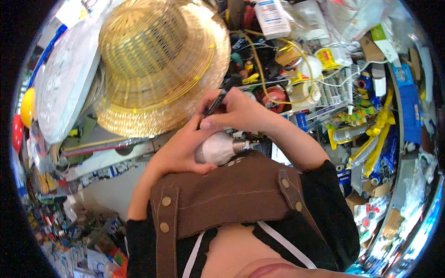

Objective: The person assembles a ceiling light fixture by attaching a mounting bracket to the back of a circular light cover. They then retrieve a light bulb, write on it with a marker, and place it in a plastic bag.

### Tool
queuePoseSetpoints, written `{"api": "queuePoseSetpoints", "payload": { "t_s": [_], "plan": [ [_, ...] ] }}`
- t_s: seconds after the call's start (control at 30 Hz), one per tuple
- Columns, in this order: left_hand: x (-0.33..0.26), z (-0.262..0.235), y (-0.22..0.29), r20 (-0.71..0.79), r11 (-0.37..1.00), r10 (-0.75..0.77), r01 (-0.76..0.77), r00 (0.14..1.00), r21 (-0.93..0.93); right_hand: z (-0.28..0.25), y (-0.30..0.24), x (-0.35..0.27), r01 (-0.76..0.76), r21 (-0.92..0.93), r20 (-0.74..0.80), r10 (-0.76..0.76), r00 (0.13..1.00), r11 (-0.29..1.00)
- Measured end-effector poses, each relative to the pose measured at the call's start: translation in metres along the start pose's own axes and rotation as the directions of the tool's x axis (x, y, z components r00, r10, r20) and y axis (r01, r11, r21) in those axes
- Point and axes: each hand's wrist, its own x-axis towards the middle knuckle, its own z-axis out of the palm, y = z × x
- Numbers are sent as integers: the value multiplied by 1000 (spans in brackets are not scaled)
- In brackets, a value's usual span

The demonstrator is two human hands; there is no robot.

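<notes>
My left hand [178, 146] is closed around a white light bulb [215, 149], held close in front of the brown apron. The bulb lies on its side, its metal screw base pointing right. Just above it, my right hand [241, 109] pinches a slim black pen-like thing [214, 109], which slants down to the left. Its lower tip is partly hidden by the fingers, so I cannot tell if it touches the bulb. Both hands meet at the fingertips, next to the brim of a woven straw hat [143, 51].
A large plastic-wrapped white panel [69, 88] leans at the left of the hat. At the right, a crowded heap holds a white box [272, 19], a yellow cable [259, 69], a roll of whitish tape [308, 92] and yellow-wrapped goods [371, 148]. A blue bin [410, 106] stands farther right.
</notes>
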Motion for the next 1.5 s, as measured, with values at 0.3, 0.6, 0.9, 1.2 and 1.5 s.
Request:
{"api": "queuePoseSetpoints", "payload": {
  "t_s": [0.3,0.6,0.9,1.2,1.5],
  "plan": [
    [6,-5,5,57,998,-60,61,997,-20,-22,6,-13,87,237,-290,-15,957,968],
    [-4,19,-13,164,972,-129,157,978,-172,3,21,-14,96,288,-344,9,939,953],
    [-2,1,-13,-148,983,-121,97,982,-158,-73,13,-8,508,315,-775,-92,626,802],
    [-10,11,-22,-192,809,-148,7,970,-588,-160,44,23,-663,-590,-807,-366,464,460],
    [-34,16,-25,-182,372,-526,33,831,-927,-129,53,-37,456,492,-773,132,621,741]
  ]
}}
